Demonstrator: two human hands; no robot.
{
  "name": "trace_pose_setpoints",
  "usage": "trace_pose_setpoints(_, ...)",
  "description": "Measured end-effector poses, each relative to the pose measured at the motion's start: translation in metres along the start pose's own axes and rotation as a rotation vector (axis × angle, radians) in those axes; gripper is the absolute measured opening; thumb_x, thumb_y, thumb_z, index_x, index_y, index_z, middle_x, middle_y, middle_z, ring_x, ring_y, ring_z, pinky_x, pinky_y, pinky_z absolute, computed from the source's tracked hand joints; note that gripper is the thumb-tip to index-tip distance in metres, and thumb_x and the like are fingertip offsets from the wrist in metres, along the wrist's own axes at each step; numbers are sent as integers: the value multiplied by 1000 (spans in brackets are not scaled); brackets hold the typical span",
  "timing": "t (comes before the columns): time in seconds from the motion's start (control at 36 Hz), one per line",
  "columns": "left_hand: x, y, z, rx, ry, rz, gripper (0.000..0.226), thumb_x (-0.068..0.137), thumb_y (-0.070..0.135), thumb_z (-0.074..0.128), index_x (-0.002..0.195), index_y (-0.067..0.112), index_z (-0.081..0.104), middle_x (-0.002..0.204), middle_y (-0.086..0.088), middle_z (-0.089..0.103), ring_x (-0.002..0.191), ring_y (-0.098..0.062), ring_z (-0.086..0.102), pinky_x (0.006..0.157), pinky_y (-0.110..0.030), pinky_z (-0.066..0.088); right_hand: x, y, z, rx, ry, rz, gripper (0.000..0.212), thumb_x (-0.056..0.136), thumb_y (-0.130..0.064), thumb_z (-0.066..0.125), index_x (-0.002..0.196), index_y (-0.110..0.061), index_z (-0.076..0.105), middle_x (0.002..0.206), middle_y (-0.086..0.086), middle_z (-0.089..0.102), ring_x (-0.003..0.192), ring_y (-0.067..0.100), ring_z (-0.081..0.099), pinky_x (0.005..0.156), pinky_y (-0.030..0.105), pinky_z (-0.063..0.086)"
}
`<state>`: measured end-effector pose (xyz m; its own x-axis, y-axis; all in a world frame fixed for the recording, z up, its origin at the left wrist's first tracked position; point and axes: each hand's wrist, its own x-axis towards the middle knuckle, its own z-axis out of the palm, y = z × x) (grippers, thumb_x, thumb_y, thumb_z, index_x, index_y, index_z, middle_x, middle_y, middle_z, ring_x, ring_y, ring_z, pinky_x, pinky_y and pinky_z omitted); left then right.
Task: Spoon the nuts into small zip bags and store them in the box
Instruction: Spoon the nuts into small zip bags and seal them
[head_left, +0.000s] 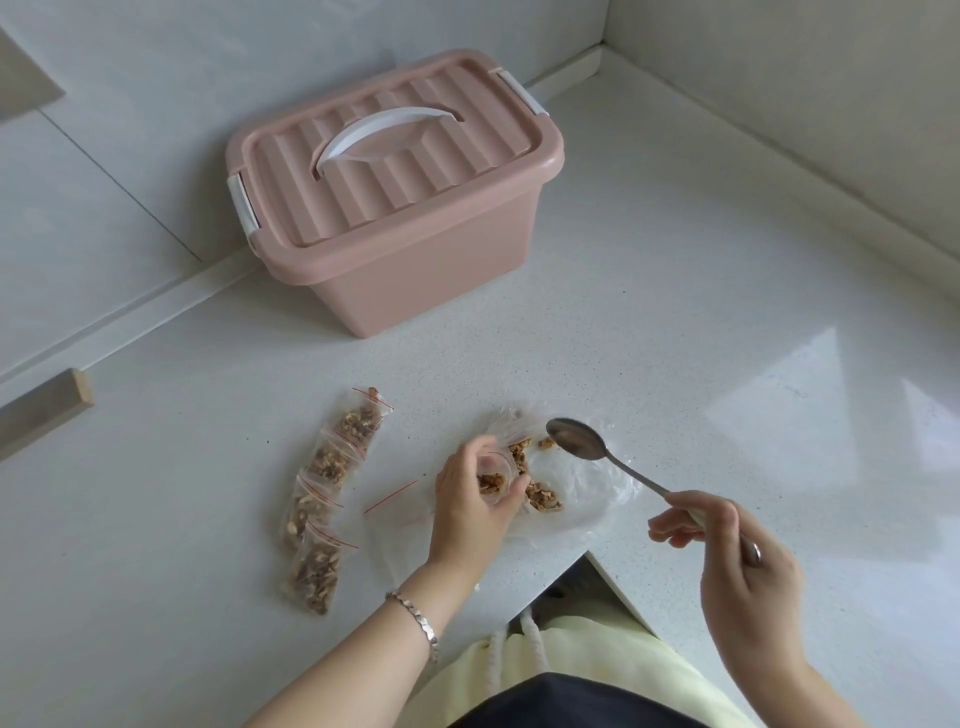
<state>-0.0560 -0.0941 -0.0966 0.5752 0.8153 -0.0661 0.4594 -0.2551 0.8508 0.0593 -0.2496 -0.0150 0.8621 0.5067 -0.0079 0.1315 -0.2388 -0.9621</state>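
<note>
Left hand (470, 499) curls its fingers round a small zip bag (492, 477), propping it open for filling. Right hand (727, 551) pinches an empty spoon (576, 439) near the nuts (540, 494); filled bags (327, 493) await the closed box (395, 192).

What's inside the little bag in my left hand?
Brown nut pieces show through the small zip bag held by the left hand. Fingers cover part of it, so how full it is cannot be seen.

Your white counter (675, 312) carries the lidded pink box (405, 249), a row of filled bags (322, 499), and the big nut bag (582, 483).
</note>
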Motion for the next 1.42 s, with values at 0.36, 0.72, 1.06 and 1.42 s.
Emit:
trace_pose_setpoints(0.36, 2, 4, -12, -117, 100, -129, 27, 83, 13, 66, 92, 31, 47, 85, 11, 62, 82, 0, 61, 72, -14, 50, 2, 40, 3, -160, -221, 181, 26, 93, -17, 46, 77, -23, 66, 74, -6, 69, 65, 8, 63, 61, 12, 48)
trace_pose_setpoints(0.72, 4, 6, -6, 253, -148, -187, 28, 87, 26, 61, 105, 12, 46, 98, 5, 61, 79, -11, 55, 52, -12, 34, 11, 59, 3, 114, -239, 518, 37, 96, -24, 37, 87, -1, 65, 68, 16, 69, 65, 27, 67, 58, 23, 55)
trace_pose_setpoints(1.06, 0, 6, -6, -88, -110, -325, 21, 86, 21, 63, 94, 23, 44, 91, 15, 53, 82, 5, 53, 59, -4, 42, 17, 69, 7, 327, -234, 805, 42, 98, -34, 31, 94, -4, 60, 71, 14, 68, 66, 22, 67, 66, 28, 51)
trace_pose_setpoints(1.42, -2, 5, 1, -171, -74, -243, 33, 78, 9, 70, 85, 28, 44, 87, 10, 57, 82, 0, 57, 67, -4, 42, 11, 64, -5, 521, -175, 793, 43, 98, -35, 31, 94, -3, 59, 64, 12, 66, 57, 18, 66, 52, 21, 54)
